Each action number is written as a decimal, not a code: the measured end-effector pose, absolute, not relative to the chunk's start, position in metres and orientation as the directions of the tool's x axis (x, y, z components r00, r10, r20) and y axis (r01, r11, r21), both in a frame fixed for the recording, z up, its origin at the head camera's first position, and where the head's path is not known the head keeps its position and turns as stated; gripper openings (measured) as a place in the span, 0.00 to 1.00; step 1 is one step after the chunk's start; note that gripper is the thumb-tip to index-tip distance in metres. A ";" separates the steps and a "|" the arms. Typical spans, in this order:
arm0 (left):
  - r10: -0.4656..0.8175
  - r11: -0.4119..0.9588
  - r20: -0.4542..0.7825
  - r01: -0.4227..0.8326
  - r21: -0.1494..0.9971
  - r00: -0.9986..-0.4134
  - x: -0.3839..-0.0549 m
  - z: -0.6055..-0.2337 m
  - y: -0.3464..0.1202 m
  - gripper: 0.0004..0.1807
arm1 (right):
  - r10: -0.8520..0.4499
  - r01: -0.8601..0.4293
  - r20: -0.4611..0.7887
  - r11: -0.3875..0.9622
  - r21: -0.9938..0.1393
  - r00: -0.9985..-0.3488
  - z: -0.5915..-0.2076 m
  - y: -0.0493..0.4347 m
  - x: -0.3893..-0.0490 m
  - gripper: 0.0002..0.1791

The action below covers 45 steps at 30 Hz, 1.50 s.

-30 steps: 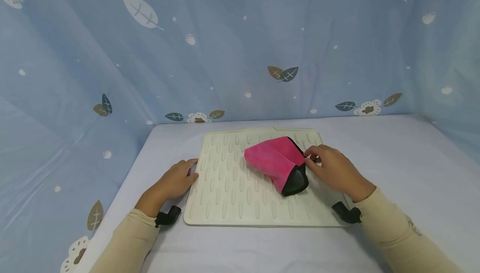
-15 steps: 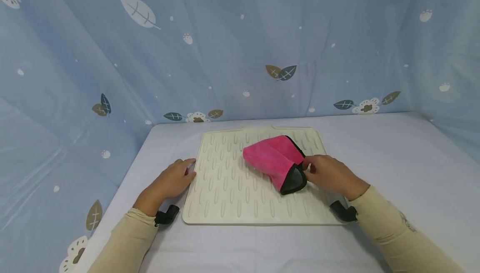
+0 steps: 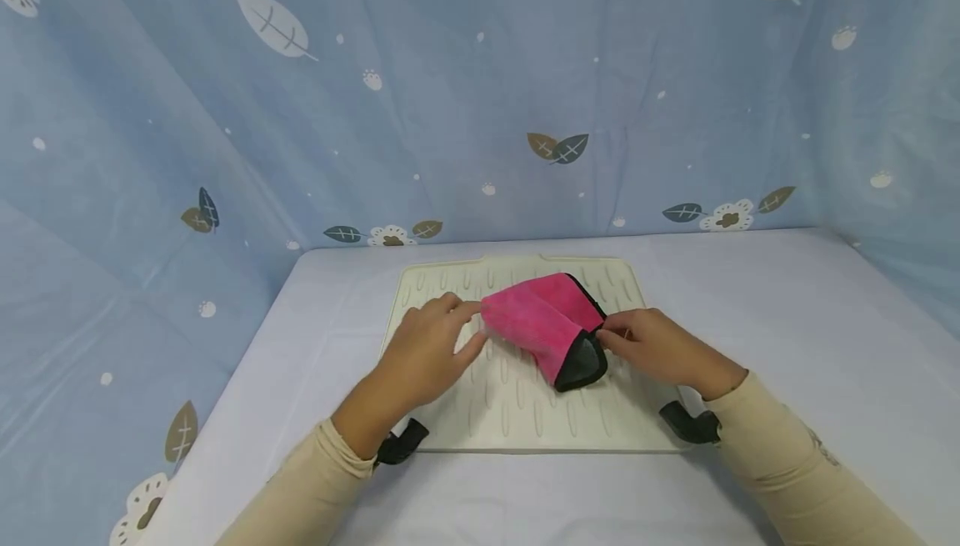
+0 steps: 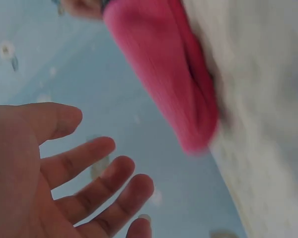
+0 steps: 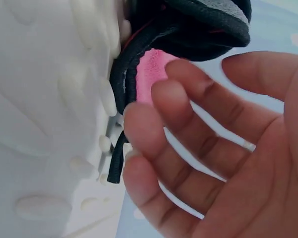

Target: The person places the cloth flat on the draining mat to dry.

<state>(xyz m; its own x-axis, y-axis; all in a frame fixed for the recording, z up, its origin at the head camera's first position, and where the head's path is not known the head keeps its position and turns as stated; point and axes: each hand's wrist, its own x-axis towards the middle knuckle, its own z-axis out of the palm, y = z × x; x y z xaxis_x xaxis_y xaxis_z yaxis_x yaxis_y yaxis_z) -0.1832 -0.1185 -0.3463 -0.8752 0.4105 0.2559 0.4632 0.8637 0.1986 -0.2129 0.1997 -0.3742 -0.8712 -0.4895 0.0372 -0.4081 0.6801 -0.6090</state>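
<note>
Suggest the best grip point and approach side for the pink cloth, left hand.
I'd pinch the pink cloth at its narrow, rounded tip, coming from the person's left: that end tapers toward the left hand, while the right hand is at the wider, black-trimmed end.

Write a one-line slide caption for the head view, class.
Left hand and right hand flank a black-trimmed pink cloth item on a cream mat, before a blue leaf-print backdrop.
</note>
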 end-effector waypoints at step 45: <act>0.478 0.845 0.280 0.523 0.112 -0.833 -0.195 -0.371 -0.081 0.10 | -0.625 -0.464 -0.017 0.596 -0.655 -0.780 -0.381 0.184 -0.203 0.20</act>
<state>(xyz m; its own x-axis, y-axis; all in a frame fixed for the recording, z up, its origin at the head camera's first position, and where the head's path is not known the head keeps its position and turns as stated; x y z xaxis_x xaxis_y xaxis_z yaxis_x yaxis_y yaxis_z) -0.1947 -0.0809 -0.3713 -0.8326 0.4777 0.2803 0.5226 0.8452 0.1118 -0.2032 0.1844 -0.3812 -0.7804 -0.6250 -0.0165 -0.4636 0.5963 -0.6554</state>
